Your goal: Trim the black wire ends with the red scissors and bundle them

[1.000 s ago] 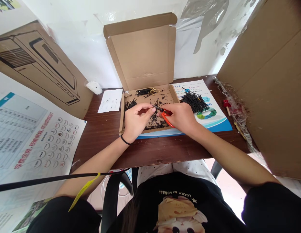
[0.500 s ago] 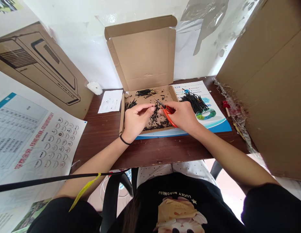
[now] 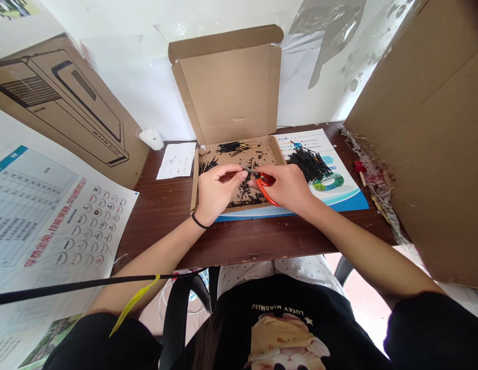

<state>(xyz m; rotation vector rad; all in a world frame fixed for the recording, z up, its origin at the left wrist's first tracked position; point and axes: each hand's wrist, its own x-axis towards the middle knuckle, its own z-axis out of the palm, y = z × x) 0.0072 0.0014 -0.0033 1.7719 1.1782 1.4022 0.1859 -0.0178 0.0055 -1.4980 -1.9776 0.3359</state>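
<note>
At the centre of the frame, over an open cardboard box (image 3: 239, 149) lying on the dark wooden desk (image 3: 223, 236), the left hand (image 3: 217, 190) has its fingers (image 3: 239, 173) pinched on a thin black wire piece (image 3: 247, 169). The right hand (image 3: 287, 186) is clenched around orange-handled cutters (image 3: 266, 184), whose tip meets the wire piece just right of the left fingertips. Black clippings (image 3: 246, 192) litter the box floor below both hands, and a bundle of black gold-tipped pieces (image 3: 233, 147) lies at its far edge. Right of the box, a pile of black wire pieces (image 3: 308, 163) rests on a printed sheet (image 3: 339, 192).
</note>
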